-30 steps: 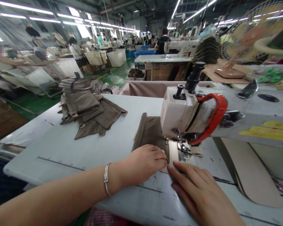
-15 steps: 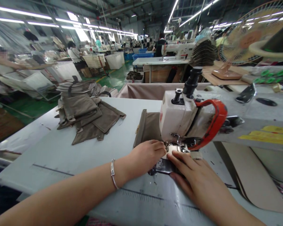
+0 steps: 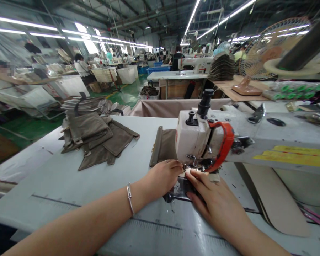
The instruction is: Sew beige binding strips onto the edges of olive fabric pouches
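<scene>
Brown cloth makes up the flat piece [image 3: 166, 144] lying on the worktop [image 3: 101, 186] toward its far edge, partly hidden by the head of the sewing machine [image 3: 190, 137]. Its near end disappears behind the left hand [image 3: 160, 181], whose fingers are bunched together; whether they pinch the cloth or only press on it, I cannot tell. Nearer the worktop's near edge, the right hand [image 3: 216, 201] lies with thumb and fingers apart, fingertips resting on a pale strip [image 3: 187, 172] just below the machine head. How strip and cloth overlap is too small to make out. For a good result, both hands should guide rather than drag, with the strip flat and straight and the layers going in at the machine's own pace. Fingertips are very near the metal parts, so light pressure from either side seems safer. A slanting strip would likely pull the seam off line. The heap of brown pieces [image 3: 88, 129] lies well apart, near the far left corner.
</scene>
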The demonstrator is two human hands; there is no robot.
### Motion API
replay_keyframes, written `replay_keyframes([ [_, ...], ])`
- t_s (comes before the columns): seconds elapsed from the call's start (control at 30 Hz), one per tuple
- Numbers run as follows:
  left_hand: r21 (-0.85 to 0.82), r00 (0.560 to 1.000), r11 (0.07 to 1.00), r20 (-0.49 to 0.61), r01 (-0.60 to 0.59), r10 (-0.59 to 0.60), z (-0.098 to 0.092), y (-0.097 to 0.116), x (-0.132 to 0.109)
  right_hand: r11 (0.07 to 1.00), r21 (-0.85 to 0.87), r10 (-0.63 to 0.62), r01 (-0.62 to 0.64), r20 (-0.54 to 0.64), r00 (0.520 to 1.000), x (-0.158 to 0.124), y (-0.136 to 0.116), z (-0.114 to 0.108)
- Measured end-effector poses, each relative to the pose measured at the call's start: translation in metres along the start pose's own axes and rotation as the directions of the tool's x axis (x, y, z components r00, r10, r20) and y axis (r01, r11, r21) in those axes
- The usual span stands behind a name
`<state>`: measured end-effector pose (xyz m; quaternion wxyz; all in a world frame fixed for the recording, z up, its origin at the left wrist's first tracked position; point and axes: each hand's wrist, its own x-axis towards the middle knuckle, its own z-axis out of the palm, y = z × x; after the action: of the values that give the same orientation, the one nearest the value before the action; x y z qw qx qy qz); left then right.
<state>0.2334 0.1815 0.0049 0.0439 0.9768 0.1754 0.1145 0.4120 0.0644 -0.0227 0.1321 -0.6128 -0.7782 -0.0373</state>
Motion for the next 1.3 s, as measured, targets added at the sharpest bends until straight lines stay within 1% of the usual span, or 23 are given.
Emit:
replay_keyframes([
  [0.2,-0.020,1.000,1.000,-0.016,0.012,-0.013,0.005,-0.001,-0.001,1.000,0.020,0.009,-0.009,-0.014,1.000,-0.001,-0.004,-0.001],
  [0.4,-0.030,0.996,0.997,-0.034,0.077,-0.078,0.003,0.000,0.001,0.999,0.032,0.024,-0.023,-0.034,0.999,-0.001,-0.007,-0.003],
  [0.6,-0.055,0.997,0.997,-0.047,0.061,-0.064,0.002,-0.001,0.001,0.997,0.068,0.032,-0.028,-0.052,0.998,0.002,-0.008,-0.006],
  [0.73,-0.073,0.999,0.997,-0.050,0.006,-0.010,0.002,-0.001,-0.003,0.996,0.092,0.014,-0.010,-0.049,0.999,-0.002,-0.012,-0.015],
  [0.83,-0.087,0.999,0.996,-0.052,-0.003,-0.002,0.002,-0.002,-0.005,0.996,0.089,-0.001,0.004,-0.038,0.999,-0.018,-0.004,-0.029],
  [0.9,-0.095,0.998,0.995,-0.057,0.003,-0.009,0.002,-0.003,-0.005,0.996,0.054,0.069,-0.066,-0.055,0.996,-0.037,0.013,-0.040],
  [0.93,-0.094,0.998,0.996,-0.062,0.003,-0.009,0.002,-0.004,-0.005,0.990,0.023,0.137,-0.136,-0.080,0.987,-0.049,0.024,-0.045],
  [0.97,-0.090,0.998,0.996,-0.067,0.000,-0.006,0.001,-0.004,-0.005,0.974,-0.016,0.224,-0.227,-0.118,0.967,-0.061,0.036,-0.049],
  [1.03,-0.070,0.997,0.997,-0.078,-0.023,0.017,0.002,-0.005,-0.005,0.906,-0.101,0.385,-0.411,-0.206,0.899,-0.083,0.059,-0.054],
  [1.1,-0.038,0.995,0.997,-0.076,-0.063,0.060,0.003,-0.006,-0.004,0.827,-0.169,0.488,-0.536,-0.256,0.834,-0.099,0.076,-0.053],
  [1.17,-0.021,0.997,0.999,-0.058,-0.050,0.049,0.003,-0.008,0.001,0.776,-0.210,0.540,-0.594,-0.266,0.799,-0.107,0.084,-0.048],
  [1.23,-0.018,0.998,0.999,-0.053,0.037,-0.038,0.003,-0.012,0.007,0.759,-0.225,0.557,-0.611,-0.261,0.788,-0.108,0.087,-0.042],
  [1.3,-0.011,0.986,0.989,-0.075,0.145,-0.146,0.001,-0.017,0.011,0.754,-0.227,0.565,-0.616,-0.255,0.785,-0.108,0.089,-0.039],
])
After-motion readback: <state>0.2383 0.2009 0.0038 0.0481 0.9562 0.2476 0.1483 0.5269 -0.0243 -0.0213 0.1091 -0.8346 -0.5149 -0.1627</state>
